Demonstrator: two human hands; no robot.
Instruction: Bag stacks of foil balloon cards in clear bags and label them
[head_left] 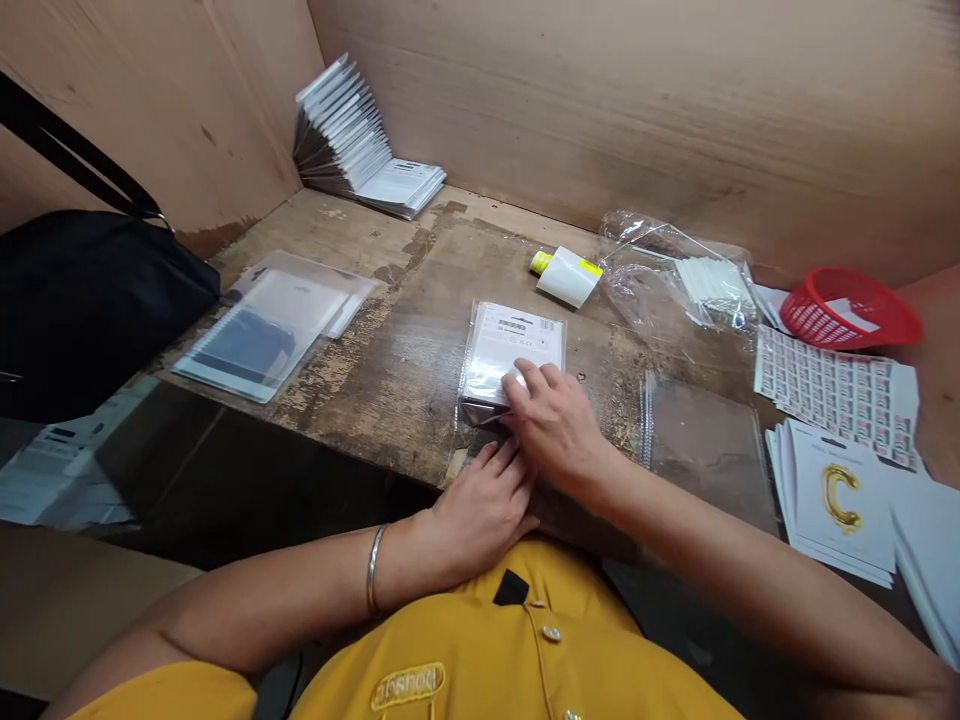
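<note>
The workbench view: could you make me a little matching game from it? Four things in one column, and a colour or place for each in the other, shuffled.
Things
1. Basket
2. Bangle
3. Clear packet with a white card
4. Strapped bag

Colours and places
A. Touched by the right hand
B. Black, at the far left
C. Red, over on the right side
D. Around the wrist of the left hand

Right pairs: 1-C, 2-D, 3-A, 4-B
</note>
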